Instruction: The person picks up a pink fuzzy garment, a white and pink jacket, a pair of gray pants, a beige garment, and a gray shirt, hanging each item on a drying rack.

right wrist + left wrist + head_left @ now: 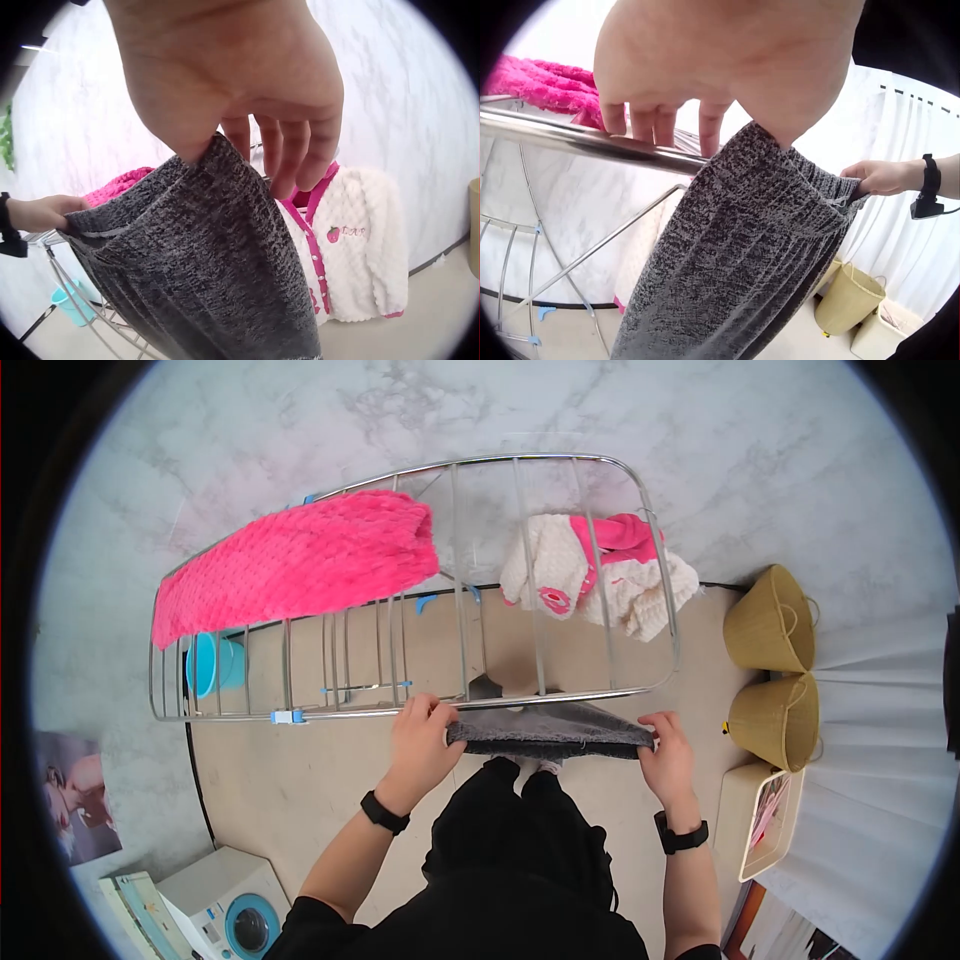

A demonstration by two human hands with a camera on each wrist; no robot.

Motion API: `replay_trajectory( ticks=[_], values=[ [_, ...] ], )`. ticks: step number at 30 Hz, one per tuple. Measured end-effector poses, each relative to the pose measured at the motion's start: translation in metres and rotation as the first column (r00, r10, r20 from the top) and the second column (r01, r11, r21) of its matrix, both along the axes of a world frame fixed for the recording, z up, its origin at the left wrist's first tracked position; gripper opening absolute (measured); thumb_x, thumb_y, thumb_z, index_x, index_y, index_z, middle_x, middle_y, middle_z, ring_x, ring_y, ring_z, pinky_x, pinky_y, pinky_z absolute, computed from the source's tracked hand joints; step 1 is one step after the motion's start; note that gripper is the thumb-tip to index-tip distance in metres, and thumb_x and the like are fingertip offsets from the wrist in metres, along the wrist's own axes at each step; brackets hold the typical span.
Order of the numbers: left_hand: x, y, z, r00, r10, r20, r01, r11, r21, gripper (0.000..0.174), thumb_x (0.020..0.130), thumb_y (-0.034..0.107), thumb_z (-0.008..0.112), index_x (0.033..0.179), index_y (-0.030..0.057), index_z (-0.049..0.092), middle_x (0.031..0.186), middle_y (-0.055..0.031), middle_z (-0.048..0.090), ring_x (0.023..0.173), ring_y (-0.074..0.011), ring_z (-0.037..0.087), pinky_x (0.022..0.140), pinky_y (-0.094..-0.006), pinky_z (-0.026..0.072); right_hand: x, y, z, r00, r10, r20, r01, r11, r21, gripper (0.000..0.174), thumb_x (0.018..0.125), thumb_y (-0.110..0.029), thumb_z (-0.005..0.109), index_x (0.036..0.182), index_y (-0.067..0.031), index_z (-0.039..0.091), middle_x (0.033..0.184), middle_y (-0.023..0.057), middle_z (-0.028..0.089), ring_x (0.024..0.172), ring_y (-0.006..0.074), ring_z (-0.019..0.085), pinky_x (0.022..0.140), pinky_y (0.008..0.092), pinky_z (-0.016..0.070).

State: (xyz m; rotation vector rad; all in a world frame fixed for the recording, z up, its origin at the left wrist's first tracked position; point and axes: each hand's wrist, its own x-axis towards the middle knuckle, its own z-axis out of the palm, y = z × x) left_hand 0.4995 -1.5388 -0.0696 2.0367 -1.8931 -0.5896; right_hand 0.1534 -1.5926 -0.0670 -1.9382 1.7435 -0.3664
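My left hand (420, 748) pinches one end of the waistband of grey knit pants (560, 730). The other end is gripped between thumb and fingers of my right hand (668, 758), so the waist is stretched wide between them. Below it the grey fabric (217, 255) hangs down, just on my side of a metal drying rack (535, 560). In the left wrist view, the left fingers (711, 124) reach over the rack's front rail (577, 135). A fluffy pink cloth (300, 565) lies over the rack's left part; a white cardigan with pink trim (364, 255) is at its right.
A blue bucket (230, 665) stands on the floor behind the rack at left. Two woven baskets (757, 622) and a cream bin (737, 820) line the right side by a white curtain (870, 720). A small washing machine (215, 890) sits at lower left.
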Motion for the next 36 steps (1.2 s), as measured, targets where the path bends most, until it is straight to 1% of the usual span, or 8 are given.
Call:
replay_trajectory(
  ticks=[3,6,15,20,23,26,30,36],
  values=[
    [-0.023,-0.006,0.021,0.970,0.070,-0.234,-0.027,0.983,0.184,0.028,0.066,0.006,0.070,0.092,0.0051,0.061,0.089,-0.0097,0.062,0.080,-0.0239,0.063,0.069,-0.0351,0.0502,-0.023,0.013,0.007,0.975,-0.157,0.155,0.155,0.988,0.029,0.033,0.066,0.007,0.060,0.097,-0.0046,0.060,0.100,0.0097,0.059,0.077,0.0268,0.060,0.069,0.0353,0.0509],
    [-0.061,-0.016,0.019,0.903,0.019,-0.428,0.037,0.992,0.123,0.024,0.070,0.004,0.068,0.092,0.0028,0.060,0.077,-0.0092,0.064,0.062,-0.0205,0.061,0.058,-0.0326,0.0490,-0.061,0.032,0.013,0.931,-0.290,0.222,0.297,0.955,0.002,0.028,0.067,0.009,0.057,0.093,-0.0013,0.060,0.093,0.0093,0.062,0.073,0.0196,0.060,0.066,0.0289,0.0495],
    [-0.258,-0.071,0.038,0.735,-0.335,-0.590,0.469,0.879,0.086,0.018,0.077,0.003,0.061,0.095,0.0019,0.060,0.071,-0.0071,0.063,0.059,-0.0142,0.057,0.057,-0.0276,0.0461,-0.236,0.141,0.024,0.633,-0.678,0.374,0.733,0.680,-0.006,0.024,0.067,0.006,0.060,0.089,-0.0008,0.062,0.082,0.0090,0.063,0.071,0.0186,0.060,0.065,0.0301,0.0501],
    [-0.409,-0.067,0.068,0.509,-0.536,-0.674,0.783,0.613,0.104,0.018,0.081,0.003,0.059,0.099,0.0022,0.062,0.066,-0.0004,0.057,0.059,-0.0078,0.050,0.053,-0.0249,0.0406,-0.331,0.229,0.037,0.439,-0.753,0.491,0.877,0.479,-0.049,0.023,0.067,0.007,0.059,0.089,-0.0011,0.063,0.085,0.0073,0.062,0.071,0.0165,0.059,0.062,0.0282,0.0492],
    [-0.505,-0.056,0.089,0.480,-0.480,-0.734,0.877,0.264,0.401,0.015,0.088,0.008,0.056,0.100,0.0027,0.063,0.081,0.0010,0.063,0.069,-0.0068,0.056,0.061,-0.0228,0.0451,-0.392,0.283,0.046,0.357,-0.797,0.487,0.927,0.368,-0.078,0.022,0.068,0.006,0.058,0.088,-0.0007,0.063,0.086,0.0078,0.061,0.071,0.0173,0.058,0.062,0.0287,0.0491],
    [-0.583,-0.032,0.071,0.336,-0.241,-0.910,0.920,0.292,0.262,0.016,0.089,0.005,0.054,0.102,0.0018,0.063,0.087,-0.0015,0.065,0.075,-0.0071,0.058,0.066,-0.0222,0.0465,-0.423,0.319,0.035,0.258,-0.837,0.483,0.964,0.256,-0.070,0.020,0.069,0.005,0.059,0.088,-0.0002,0.063,0.087,0.0082,0.061,0.072,0.0177,0.058,0.063,0.0291,0.0489],
    [-0.673,-0.016,0.079,0.279,-0.336,-0.900,0.911,0.390,0.137,0.017,0.087,0.000,0.054,0.103,0.0014,0.061,0.090,-0.0023,0.065,0.079,-0.0067,0.058,0.068,-0.0210,0.0455,-0.470,0.347,0.023,0.091,-0.847,0.523,0.982,0.163,0.093,0.017,0.071,0.003,0.059,0.088,0.0008,0.063,0.080,0.0065,0.060,0.071,0.0160,0.057,0.064,0.0277,0.0477],
    [-0.773,-0.045,0.065,0.329,-0.670,-0.665,0.944,0.241,0.224,0.010,0.086,0.003,0.056,0.094,0.0016,0.063,0.086,-0.0002,0.062,0.075,-0.0042,0.053,0.066,-0.0205,0.0416,-0.543,0.352,0.037,-0.046,-0.730,0.682,0.971,0.129,0.203,0.012,0.076,0.002,0.059,0.088,0.0006,0.063,0.070,0.0001,0.060,0.068,0.0079,0.054,0.063,0.0235,0.0448]
  ],
)
